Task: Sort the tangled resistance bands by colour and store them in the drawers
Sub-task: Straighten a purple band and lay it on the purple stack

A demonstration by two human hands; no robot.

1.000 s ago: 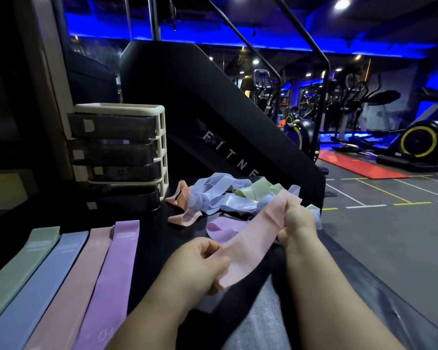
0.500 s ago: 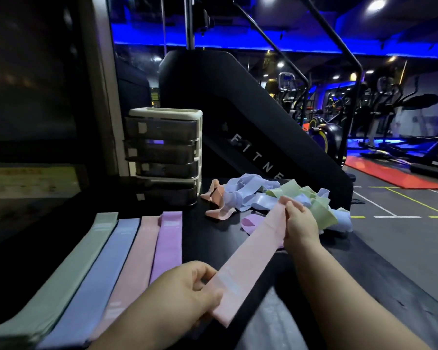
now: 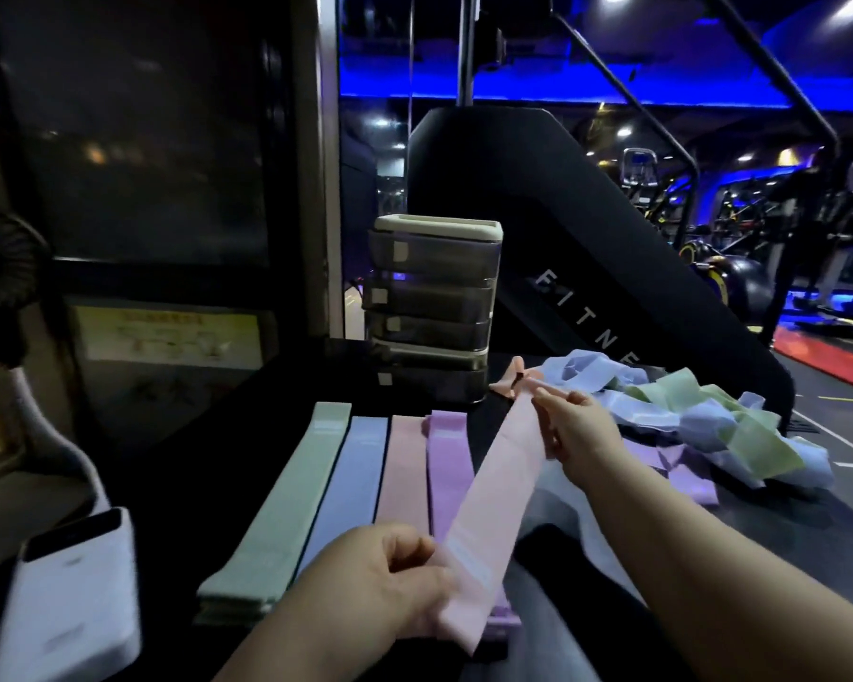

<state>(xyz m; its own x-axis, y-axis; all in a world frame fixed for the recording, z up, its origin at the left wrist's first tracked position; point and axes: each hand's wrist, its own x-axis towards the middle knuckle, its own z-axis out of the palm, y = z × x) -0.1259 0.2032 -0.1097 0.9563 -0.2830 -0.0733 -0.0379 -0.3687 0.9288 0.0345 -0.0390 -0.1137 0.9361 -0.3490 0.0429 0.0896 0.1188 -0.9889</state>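
- Your left hand (image 3: 390,578) pinches the near end of the pink band (image 3: 498,489), thumb on top and fingers curled beneath. Your right hand (image 3: 582,430) pinches the far end between thumb and fingers.
- You hold it pulled out flat between both hands, likely so that it goes down smooth and untwisted like the rest.
- The band hangs slantwise just above the bench (image 3: 247,425), crossing the purple row (image 3: 446,450). The pink row (image 3: 407,465) lies just beside it on the left, and that looks like where it belongs.
- The green row (image 3: 286,494) and blue row (image 3: 350,475) lie alongside, one colour per strip, ready for the drawers (image 3: 432,307) behind, which are all pushed in.
- The tangled pile (image 3: 710,415) sits to the right, with blue, green and purple bands left to sort.
- Compared with half a second ago, you've swung the band left, off the bare bench and over the sorted rows. Your right hand has come away from the pile.
- Your view has turned left too, and a white device (image 3: 70,598) now shows at the lower left.
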